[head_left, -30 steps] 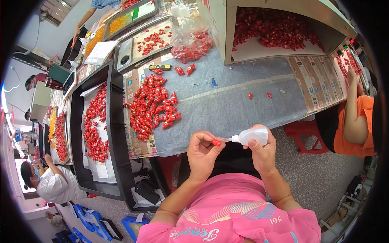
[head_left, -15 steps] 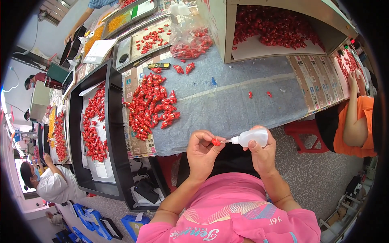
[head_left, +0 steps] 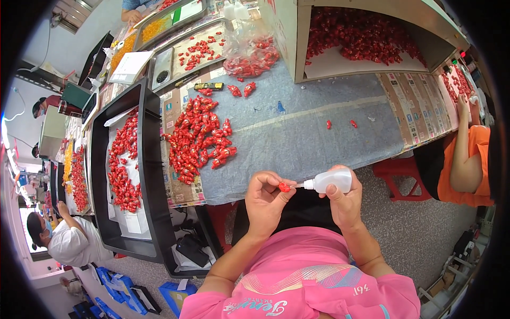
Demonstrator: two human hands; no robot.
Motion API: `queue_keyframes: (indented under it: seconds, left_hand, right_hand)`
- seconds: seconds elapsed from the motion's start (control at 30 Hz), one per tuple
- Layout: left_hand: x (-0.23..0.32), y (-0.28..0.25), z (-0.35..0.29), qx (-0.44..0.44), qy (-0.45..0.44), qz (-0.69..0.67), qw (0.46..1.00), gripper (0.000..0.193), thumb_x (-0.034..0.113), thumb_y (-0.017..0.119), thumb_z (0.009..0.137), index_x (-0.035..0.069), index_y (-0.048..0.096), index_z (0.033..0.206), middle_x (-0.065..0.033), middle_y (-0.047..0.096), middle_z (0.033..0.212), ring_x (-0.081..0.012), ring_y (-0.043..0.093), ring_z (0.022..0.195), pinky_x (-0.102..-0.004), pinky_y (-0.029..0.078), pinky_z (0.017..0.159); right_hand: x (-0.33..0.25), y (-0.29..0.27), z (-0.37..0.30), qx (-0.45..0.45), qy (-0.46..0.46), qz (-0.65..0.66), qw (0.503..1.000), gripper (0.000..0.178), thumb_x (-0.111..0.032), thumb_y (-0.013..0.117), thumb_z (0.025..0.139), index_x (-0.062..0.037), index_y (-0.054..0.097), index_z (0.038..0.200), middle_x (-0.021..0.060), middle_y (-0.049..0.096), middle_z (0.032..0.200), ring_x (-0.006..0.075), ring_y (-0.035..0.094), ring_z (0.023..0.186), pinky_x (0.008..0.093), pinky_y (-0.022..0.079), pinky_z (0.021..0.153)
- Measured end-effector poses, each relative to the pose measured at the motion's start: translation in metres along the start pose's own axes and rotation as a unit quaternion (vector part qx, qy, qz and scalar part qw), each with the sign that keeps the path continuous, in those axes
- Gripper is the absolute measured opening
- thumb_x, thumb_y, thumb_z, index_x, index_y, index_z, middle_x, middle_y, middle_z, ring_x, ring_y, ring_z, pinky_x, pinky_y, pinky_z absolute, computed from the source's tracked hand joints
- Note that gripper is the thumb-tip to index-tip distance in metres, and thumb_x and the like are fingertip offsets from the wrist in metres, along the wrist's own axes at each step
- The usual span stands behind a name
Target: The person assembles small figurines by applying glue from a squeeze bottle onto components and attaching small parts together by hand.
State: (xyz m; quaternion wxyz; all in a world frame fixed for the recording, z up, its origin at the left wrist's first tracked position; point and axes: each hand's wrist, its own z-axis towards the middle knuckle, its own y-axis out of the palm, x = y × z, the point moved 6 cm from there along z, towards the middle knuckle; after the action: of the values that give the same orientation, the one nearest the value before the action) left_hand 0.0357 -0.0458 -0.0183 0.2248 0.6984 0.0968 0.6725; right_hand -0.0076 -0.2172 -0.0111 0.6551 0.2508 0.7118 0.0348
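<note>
Over the last second both hands had barely shifted, so the same step seemed to be in hand; a co-worker's hand (head_left: 133,16) had come beside the yellow pieces (head_left: 154,28). The left hand (head_left: 263,207), closed in a pinch, held one red plastic piece (head_left: 284,187) just off the worktable (head_left: 303,143)'s near edge. The right hand (head_left: 348,206), curled partway, gripped one squeeze bottle (head_left: 333,181), its nozzle (head_left: 307,184) aimed at the piece. Two loose red bits (head_left: 329,124) lay right of centre; the heap (head_left: 196,141) toward the left edge defied counting.
</note>
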Motion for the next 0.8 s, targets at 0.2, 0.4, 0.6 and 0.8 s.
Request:
queue_keyframes:
  seconds: [0.2, 0.4, 0.6, 0.8]
  left_hand:
    - [-0.0003, -0.0008, -0.0008, 0.002, -0.003, 0.004, 1.000, 0.036, -0.016, 0.065, 0.074, 0.004, 0.043, 0.093, -0.0063, 0.047, 0.095, -0.0227, 0.062, 0.090, -0.0304, 0.054, 0.079]
    - [-0.0007, -0.0004, -0.0004, -0.004, -0.001, -0.003, 1.000, 0.036, -0.016, 0.065, 0.074, 0.004, 0.043, 0.094, -0.0064, 0.047, 0.096, -0.0232, 0.062, 0.091, -0.0308, 0.054, 0.079]
    - [-0.0008, -0.0004, -0.0004, 0.000, -0.008, -0.003, 1.000, 0.035, -0.016, 0.065, 0.075, 0.004, 0.043, 0.093, -0.0065, 0.047, 0.096, -0.0232, 0.062, 0.090, -0.0310, 0.054, 0.079]
    - [-0.0006, -0.0004, -0.0006, -0.004, -0.004, 0.004, 1.000, 0.035, -0.015, 0.066, 0.075, 0.004, 0.043, 0.093, -0.0065, 0.047, 0.096, -0.0229, 0.062, 0.091, -0.0312, 0.053, 0.080]
  right_hand:
    - [-0.0001, 0.0007, 0.0005, -0.005, -0.001, 0.002, 1.000, 0.047, -0.027, 0.076, 0.077, -0.0004, 0.052, 0.107, 0.0068, 0.058, 0.089, 0.0144, 0.059, 0.074, 0.0267, 0.049, 0.060]
    - [0.0001, -0.0010, 0.0011, -0.004, -0.004, 0.006, 1.000, 0.047, -0.026, 0.076, 0.077, -0.0003, 0.051, 0.107, 0.0068, 0.058, 0.089, 0.0145, 0.059, 0.074, 0.0267, 0.049, 0.060]
    - [0.0004, -0.0005, 0.0014, -0.009, -0.003, 0.005, 1.000, 0.046, -0.026, 0.075, 0.078, -0.0001, 0.051, 0.107, 0.0074, 0.059, 0.088, 0.0145, 0.059, 0.074, 0.0268, 0.048, 0.060]
    - [0.0003, -0.0015, 0.0017, -0.018, -0.010, -0.007, 1.000, 0.045, -0.026, 0.074, 0.078, 0.0001, 0.051, 0.108, 0.0077, 0.059, 0.088, 0.0145, 0.059, 0.074, 0.0263, 0.048, 0.060]
